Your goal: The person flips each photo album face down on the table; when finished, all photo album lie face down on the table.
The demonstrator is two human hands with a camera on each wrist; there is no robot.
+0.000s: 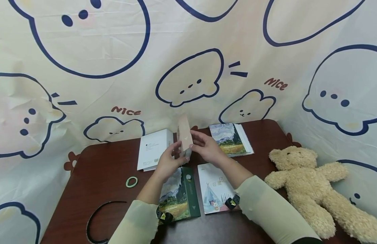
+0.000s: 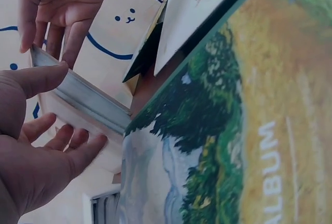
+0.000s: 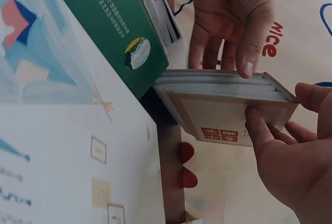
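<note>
A thick, pale beige book [image 1: 184, 133] is held up above the middle of the table, standing on edge between both hands. Red characters mark its cover [image 3: 220, 133], and its page edges [image 2: 88, 92] face the wrist cameras. My left hand [image 1: 171, 158] grips it from the left, thumb at the page edges and fingers along a cover. From the right, my right hand [image 1: 208, 149] holds a corner between thumb and fingers. Below lie a green-spined album [image 1: 191, 191] with a painted landscape and a white booklet [image 1: 217, 189] with a tent drawing.
A white album [image 1: 153, 149] lies at the back left, a landscape-covered book [image 1: 227, 139] at the back right. On the left are a light green ring [image 1: 131, 182] and a black curved band [image 1: 90, 220]. A teddy bear [image 1: 304, 189] lies along the right side.
</note>
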